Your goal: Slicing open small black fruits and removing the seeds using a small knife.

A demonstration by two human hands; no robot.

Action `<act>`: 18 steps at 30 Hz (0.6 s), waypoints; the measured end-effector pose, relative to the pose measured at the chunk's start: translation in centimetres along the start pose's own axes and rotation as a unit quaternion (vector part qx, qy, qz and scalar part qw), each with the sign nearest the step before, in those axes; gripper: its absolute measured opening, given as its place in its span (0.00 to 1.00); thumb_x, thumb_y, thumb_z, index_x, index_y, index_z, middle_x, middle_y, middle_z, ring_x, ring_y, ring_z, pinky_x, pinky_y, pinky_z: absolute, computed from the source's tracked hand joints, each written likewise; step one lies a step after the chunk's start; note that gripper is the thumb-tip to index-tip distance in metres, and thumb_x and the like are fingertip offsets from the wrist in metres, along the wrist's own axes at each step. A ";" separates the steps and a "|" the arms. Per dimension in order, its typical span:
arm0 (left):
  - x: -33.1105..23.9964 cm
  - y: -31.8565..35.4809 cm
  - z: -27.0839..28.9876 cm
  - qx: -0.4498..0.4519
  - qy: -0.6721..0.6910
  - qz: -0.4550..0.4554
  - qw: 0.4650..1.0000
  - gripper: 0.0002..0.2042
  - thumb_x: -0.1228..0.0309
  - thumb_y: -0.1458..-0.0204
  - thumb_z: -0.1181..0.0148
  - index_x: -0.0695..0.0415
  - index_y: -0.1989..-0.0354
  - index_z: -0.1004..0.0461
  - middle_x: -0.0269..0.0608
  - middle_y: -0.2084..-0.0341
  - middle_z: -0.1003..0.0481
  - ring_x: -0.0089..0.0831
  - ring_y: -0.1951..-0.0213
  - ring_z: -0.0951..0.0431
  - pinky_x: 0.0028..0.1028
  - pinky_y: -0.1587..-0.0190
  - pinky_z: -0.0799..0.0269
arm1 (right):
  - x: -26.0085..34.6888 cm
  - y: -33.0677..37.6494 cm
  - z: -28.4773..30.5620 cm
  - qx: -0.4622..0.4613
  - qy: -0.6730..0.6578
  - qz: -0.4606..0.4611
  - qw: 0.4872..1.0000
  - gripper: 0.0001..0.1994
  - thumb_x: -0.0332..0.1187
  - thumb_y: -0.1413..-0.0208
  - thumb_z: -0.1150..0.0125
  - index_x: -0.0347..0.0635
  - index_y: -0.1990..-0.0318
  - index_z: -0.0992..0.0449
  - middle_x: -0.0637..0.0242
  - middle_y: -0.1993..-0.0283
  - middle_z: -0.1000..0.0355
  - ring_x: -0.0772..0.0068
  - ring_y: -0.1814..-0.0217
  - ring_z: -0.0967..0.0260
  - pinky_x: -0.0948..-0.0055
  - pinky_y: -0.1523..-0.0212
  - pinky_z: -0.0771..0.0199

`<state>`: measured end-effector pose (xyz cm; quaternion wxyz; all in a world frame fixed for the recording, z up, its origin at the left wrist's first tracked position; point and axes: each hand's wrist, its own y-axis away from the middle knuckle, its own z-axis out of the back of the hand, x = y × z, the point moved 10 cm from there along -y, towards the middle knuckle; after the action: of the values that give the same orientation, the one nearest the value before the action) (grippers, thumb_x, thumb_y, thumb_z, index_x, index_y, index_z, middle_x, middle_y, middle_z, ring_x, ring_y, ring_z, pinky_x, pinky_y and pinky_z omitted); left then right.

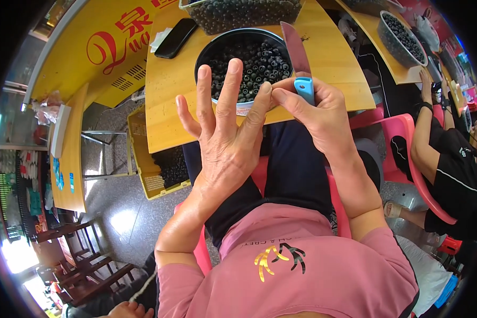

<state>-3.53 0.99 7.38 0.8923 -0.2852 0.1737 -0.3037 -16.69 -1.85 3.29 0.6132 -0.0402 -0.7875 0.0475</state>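
The knife (300,63) stands almost upright above the near edge of the wooden counter (164,106), its grey blade pointing away from the person and its light blue handle gripped in the right hand (318,114), whose fingers are wrapped tight around the handle. The left hand (225,132) is raised just beside it with fingers spread apart and straight, holding nothing that can be seen; its forefinger tip meets the right thumb near the handle. Behind both hands sits a round dark bowl (206,50) filled with small dark round fruits (254,63). Farther back a clear tub (238,13) holds more of the same, and a black phone (176,37) lies to the left of the bowl. A yellow crate (143,159) stands on the floor under the counter's left side. At the right, another person (450,164) sits in a pink chair (408,153).
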 end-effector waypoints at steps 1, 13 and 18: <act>0.1 0.0 -0.1 0.004 -0.006 0.000 1.000 0.24 0.76 0.51 0.37 0.44 0.43 0.27 0.44 0.30 0.51 0.50 0.29 0.61 0.54 0.33 0.75 | -0.1 0.0 -0.1 0.000 -0.001 0.000 1.000 0.08 0.26 0.43 0.39 0.31 0.57 0.23 0.66 0.63 0.24 0.79 0.61 0.27 0.81 0.57 0.27; 0.3 0.1 -0.9 0.037 -0.087 -0.051 0.994 0.25 0.71 0.51 0.36 0.41 0.41 0.29 0.41 0.30 0.52 0.50 0.28 0.62 0.55 0.33 0.76 | -1.2 -0.2 0.1 -0.013 -0.036 -0.040 0.998 0.09 0.32 0.43 0.37 0.37 0.58 0.21 0.70 0.68 0.23 0.92 0.77 0.41 0.88 0.79 0.48; 0.1 -0.2 -1.3 0.049 -0.109 -0.097 0.988 0.25 0.70 0.49 0.37 0.41 0.40 0.30 0.37 0.30 0.51 0.50 0.29 0.61 0.56 0.33 0.77 | -2.9 -0.5 1.0 -0.022 -0.023 -0.087 0.996 0.08 0.34 0.43 0.38 0.39 0.61 0.21 0.69 0.69 0.23 0.90 0.79 0.43 0.86 0.79 0.48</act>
<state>-4.19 0.32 6.51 0.8849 -0.2885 0.0318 -0.3642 -16.93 -2.70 0.29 0.5954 0.0161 -0.8030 -0.0219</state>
